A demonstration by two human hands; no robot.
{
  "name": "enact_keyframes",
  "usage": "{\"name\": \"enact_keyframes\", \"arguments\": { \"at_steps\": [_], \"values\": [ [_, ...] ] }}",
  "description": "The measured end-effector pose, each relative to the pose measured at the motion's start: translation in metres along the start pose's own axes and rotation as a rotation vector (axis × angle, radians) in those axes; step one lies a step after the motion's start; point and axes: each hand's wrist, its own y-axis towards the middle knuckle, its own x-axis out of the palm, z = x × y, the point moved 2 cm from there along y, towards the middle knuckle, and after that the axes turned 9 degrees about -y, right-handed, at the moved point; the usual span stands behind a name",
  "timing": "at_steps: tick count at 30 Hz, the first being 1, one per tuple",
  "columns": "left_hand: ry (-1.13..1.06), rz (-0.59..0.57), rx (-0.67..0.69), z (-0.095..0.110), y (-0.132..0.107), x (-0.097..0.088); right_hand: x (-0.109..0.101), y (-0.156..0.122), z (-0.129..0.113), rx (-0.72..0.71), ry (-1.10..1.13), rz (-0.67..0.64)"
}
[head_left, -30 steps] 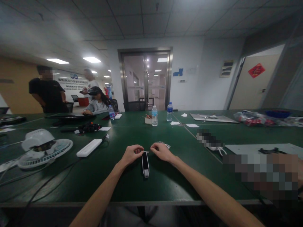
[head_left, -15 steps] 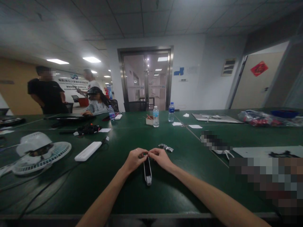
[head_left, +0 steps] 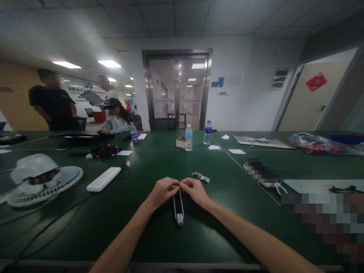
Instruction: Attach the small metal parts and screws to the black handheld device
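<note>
A slim black bar with a pale near end (head_left: 178,206) lies lengthwise on the green table (head_left: 199,235) in front of me. My left hand (head_left: 162,191) and my right hand (head_left: 195,190) meet at its far end. Both hands have their fingertips pinched together on something tiny that I cannot make out. A small cluster of little grey and white parts (head_left: 201,176) lies just beyond my right hand.
To the left lie a white fan (head_left: 42,180) on its back and a white power strip (head_left: 104,179) with black cables. Two water bottles (head_left: 188,137) and a small box stand further back. Three people are at the far left. Blurred patches cover the right.
My hands came together from either side of the bar's far end and now pinch there. The view shifted slightly; a standing person at the back raised a sheet of paper.
</note>
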Motion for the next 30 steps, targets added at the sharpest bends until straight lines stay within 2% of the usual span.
{"name": "enact_keyframes", "arguments": {
  "at_steps": [6, 8, 10, 12, 15, 18, 22, 27, 30],
  "values": [
    [-0.028, 0.071, -0.033, -0.001, -0.001, 0.004, -0.003, 0.002, -0.004, -0.090, -0.122, -0.039],
    [-0.037, 0.092, -0.055, -0.002, -0.001, 0.003, -0.011, 0.005, -0.009, -0.173, -0.282, -0.014],
    [-0.032, 0.106, -0.070, -0.006, -0.001, 0.002, -0.025, 0.009, -0.012, -0.253, -0.519, 0.082],
    [-0.019, 0.123, -0.083, -0.010, -0.001, 0.000, -0.042, 0.014, -0.011, -0.271, -0.767, 0.197],
    [-0.006, 0.139, -0.104, -0.019, -0.003, -0.003, -0.064, 0.024, 0.001, -0.156, -1.043, 0.254],
    [-0.004, 0.137, -0.125, -0.026, -0.006, -0.004, -0.072, 0.032, 0.016, -0.007, -1.187, 0.191],
    [0.007, 0.134, -0.145, -0.028, -0.007, -0.006, -0.071, 0.038, 0.025, 0.064, -1.213, 0.141],
    [0.027, 0.130, -0.176, -0.027, -0.007, -0.009, -0.085, 0.039, 0.026, 0.073, -1.201, 0.309],
    [0.030, 0.124, -0.192, -0.027, -0.007, -0.009, -0.097, 0.038, 0.032, 0.172, -1.212, 0.311]
  ]
}}
